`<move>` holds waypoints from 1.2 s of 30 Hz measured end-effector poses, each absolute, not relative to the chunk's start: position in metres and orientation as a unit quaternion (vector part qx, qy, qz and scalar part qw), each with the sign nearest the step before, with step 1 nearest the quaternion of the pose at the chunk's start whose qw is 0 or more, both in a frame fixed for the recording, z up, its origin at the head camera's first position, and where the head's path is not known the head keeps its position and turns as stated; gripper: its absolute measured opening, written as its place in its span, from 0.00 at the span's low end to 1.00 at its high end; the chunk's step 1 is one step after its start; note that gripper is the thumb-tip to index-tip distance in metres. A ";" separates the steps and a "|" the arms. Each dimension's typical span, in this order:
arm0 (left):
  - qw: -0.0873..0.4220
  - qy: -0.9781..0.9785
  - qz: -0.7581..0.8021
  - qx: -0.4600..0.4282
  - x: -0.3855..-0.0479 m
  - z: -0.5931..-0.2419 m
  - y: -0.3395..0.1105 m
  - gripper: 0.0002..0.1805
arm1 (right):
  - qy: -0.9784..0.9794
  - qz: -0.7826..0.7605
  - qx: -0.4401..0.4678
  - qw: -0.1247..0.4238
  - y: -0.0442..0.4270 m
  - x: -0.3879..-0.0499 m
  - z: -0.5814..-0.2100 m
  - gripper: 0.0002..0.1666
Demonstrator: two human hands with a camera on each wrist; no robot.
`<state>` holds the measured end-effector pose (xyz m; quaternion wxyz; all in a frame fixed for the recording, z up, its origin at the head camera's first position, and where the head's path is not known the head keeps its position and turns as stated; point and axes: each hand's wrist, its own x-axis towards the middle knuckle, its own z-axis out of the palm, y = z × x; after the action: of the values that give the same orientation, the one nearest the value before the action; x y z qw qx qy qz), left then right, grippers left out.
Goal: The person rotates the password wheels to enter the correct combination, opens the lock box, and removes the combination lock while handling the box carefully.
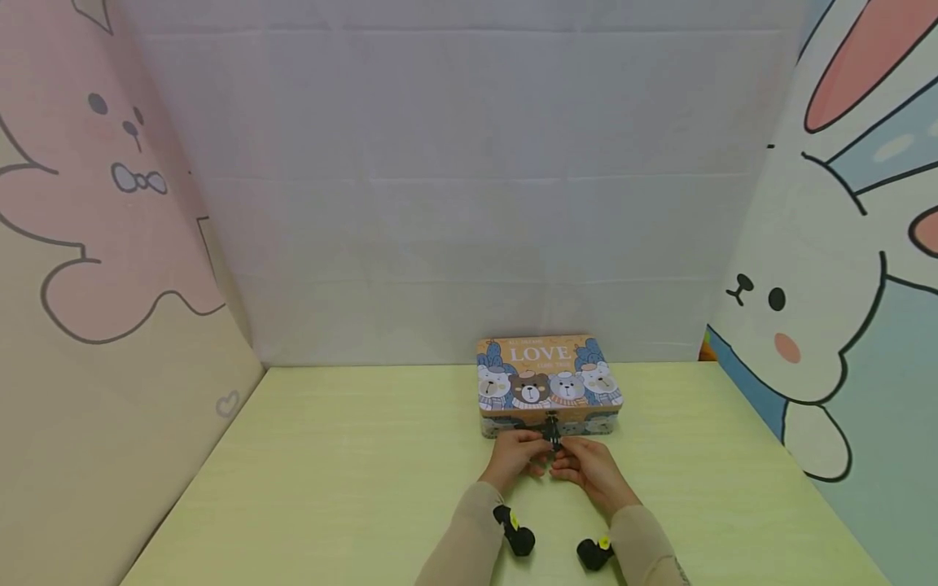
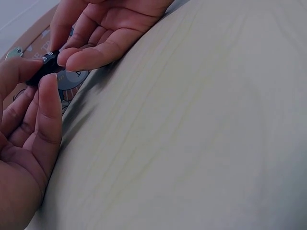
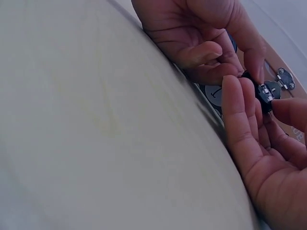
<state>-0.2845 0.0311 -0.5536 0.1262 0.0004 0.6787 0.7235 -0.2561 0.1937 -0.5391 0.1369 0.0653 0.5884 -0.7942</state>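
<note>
A small black padlock with number dials [image 3: 265,92] hangs at the metal clasp [image 3: 285,79] on the front of a tin box [image 1: 550,373] printed with bears and "LOVE". My left hand [image 1: 515,456] pinches the lock from the left between thumb and fingers. From the right, my right hand [image 1: 592,470] pinches the same lock, its thumb beside the dials in the right wrist view. The lock [image 2: 47,61] also shows between both hands in the left wrist view. The box is closed, and whether the shackle is locked cannot be told.
The pale yellow-green table [image 1: 330,472] extends around the box. A white cloth wall [image 1: 469,187] stands right behind it. Side panels with cartoon animals rise at the left [image 1: 110,285] and right [image 1: 821,342]. Black straps with round parts are on both wrists.
</note>
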 end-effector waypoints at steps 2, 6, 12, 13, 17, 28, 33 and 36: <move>0.124 0.680 0.723 0.000 -0.284 -0.554 0.031 0.15 | 0.588 -0.794 0.065 0.137 0.194 -0.256 -0.539 0.12; 0.119 0.684 0.720 0.000 -0.285 -0.555 0.032 0.13 | 0.588 -0.795 0.066 0.135 0.194 -0.257 -0.540 0.12; 0.118 0.684 0.720 0.009 -0.286 -0.555 0.031 0.10 | 0.591 -0.793 0.068 0.132 0.194 -0.258 -0.541 0.13; 0.117 0.684 0.720 0.012 -0.286 -0.555 0.031 0.10 | 0.592 -0.792 0.069 0.130 0.194 -0.258 -0.541 0.13; 0.118 0.682 0.721 0.013 -0.285 -0.554 0.031 0.09 | 0.594 -0.791 0.071 0.129 0.193 -0.258 -0.541 0.13; 0.119 0.688 0.716 0.004 -0.287 -0.555 0.033 0.08 | 0.592 -0.792 0.066 0.131 0.194 -0.257 -0.541 0.13; 0.123 0.680 0.722 0.001 -0.286 -0.555 0.032 0.08 | 0.588 -0.795 0.065 0.135 0.194 -0.257 -0.542 0.12; 0.125 0.676 0.726 0.000 -0.286 -0.553 0.031 0.09 | 0.587 -0.796 0.063 0.136 0.195 -0.257 -0.542 0.12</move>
<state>-0.2858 0.0314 -0.5532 0.1253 0.0002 0.6762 0.7260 -0.2571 0.1949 -0.5421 0.1356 0.0632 0.5866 -0.7959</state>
